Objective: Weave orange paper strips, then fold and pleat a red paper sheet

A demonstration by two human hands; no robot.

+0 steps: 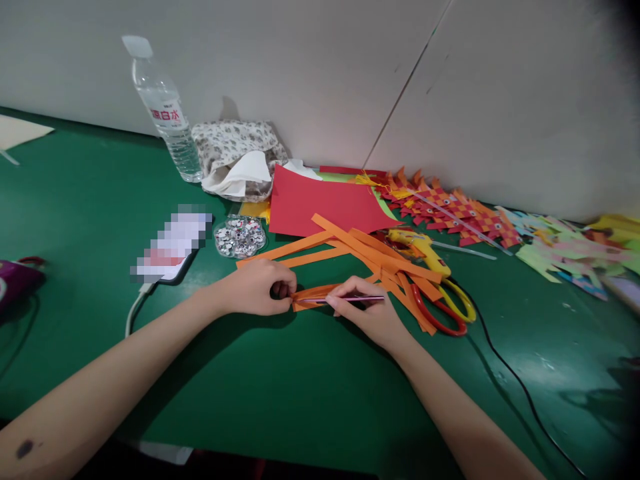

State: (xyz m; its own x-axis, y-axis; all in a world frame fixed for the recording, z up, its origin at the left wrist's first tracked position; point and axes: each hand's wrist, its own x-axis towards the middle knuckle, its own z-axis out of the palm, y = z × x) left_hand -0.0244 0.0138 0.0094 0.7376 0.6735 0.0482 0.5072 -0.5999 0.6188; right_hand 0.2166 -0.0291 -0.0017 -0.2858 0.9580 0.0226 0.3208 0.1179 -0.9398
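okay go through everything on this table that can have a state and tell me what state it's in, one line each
left hand: closed, pinning the orange strip's end.
right hand: gripping a thin pen.
pen: lying nearly flat along the strip.
orange strip: folded, held on the table.
water bottle: upright, capped.
scissors: lying flat, blades hidden under strips.
phone: lying flat, cable plugged in.
googly-eye tray: uncovered, full.

Two bare forearms, no sleeves; dark mark near left elbow.

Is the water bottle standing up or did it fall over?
Standing up. The water bottle rests on its base on the green table by the wall, cap on top.
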